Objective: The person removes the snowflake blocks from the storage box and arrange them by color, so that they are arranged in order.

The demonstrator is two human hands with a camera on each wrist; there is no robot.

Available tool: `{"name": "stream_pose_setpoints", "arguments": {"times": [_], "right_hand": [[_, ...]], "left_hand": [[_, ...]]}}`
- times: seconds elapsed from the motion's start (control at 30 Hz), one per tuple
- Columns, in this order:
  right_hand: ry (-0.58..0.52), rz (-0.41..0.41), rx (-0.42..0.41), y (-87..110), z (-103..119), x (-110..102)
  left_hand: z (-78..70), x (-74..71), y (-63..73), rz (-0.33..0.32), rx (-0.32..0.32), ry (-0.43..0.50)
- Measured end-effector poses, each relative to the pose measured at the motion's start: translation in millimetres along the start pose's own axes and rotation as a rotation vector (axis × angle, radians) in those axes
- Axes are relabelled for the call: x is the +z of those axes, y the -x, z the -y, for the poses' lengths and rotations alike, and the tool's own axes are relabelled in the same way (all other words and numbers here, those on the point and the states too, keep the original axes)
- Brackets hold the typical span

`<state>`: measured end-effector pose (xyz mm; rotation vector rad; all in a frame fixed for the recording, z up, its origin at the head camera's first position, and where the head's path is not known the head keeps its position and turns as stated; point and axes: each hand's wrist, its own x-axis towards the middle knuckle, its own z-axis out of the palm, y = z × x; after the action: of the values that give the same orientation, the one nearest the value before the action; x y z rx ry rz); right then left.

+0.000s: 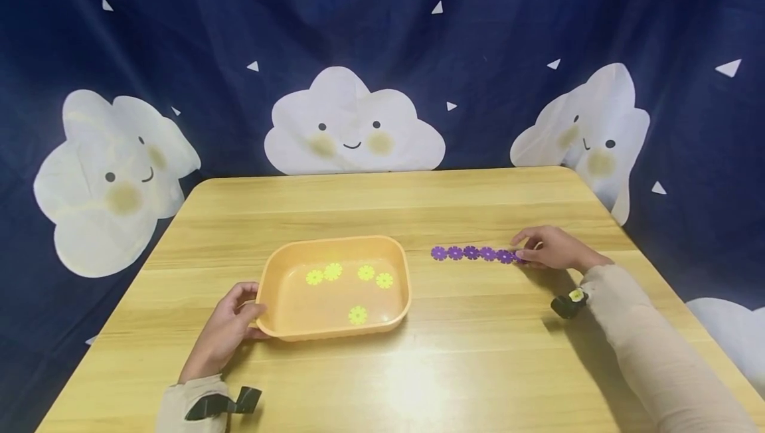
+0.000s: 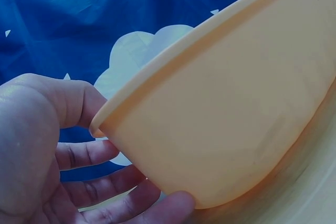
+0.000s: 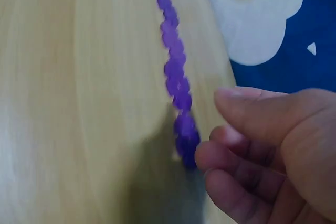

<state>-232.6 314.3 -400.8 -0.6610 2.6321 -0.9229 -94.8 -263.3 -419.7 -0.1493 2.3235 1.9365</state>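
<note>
A shallow orange plastic basin (image 1: 335, 335) stands left of the table's middle, with several yellow snowflake discs (image 1: 357, 315) lying in it. My left hand (image 1: 226, 327) grips its left end, thumb over the rim and fingers against the outer wall, as the left wrist view shows. To the right, several purple snowflake discs (image 1: 471, 252) are joined in a chain on the table. At the chain's right end is my right hand (image 1: 552, 248), fingers loosely bent. In the right wrist view its thumb stands apart from the fingers, and the fingertips (image 3: 210, 157) are right at the last discs.
The wooden table (image 1: 478, 366) has rounded far corners. Behind it hangs a dark blue curtain (image 1: 382, 28) with white clouds and small triangles. A black strap (image 1: 568, 305) is at the right sleeve and another black strap (image 1: 224, 404) at the left.
</note>
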Motion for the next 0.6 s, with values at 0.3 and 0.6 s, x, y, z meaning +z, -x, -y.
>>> {"name": "stream_pose_setpoints", "arguments": {"times": [0.3,0.6], "right_hand": [[-0.075,0.037,-0.015,-16.4,26.3,3.1],[-0.025,0.044,-0.119,-40.0,57.3,6.1]], "left_hand": [[-0.6,-0.1,-0.9,0.003,-0.001,0.009],[-0.4,-0.4,0.2,-0.001,0.0,0.0]]}}
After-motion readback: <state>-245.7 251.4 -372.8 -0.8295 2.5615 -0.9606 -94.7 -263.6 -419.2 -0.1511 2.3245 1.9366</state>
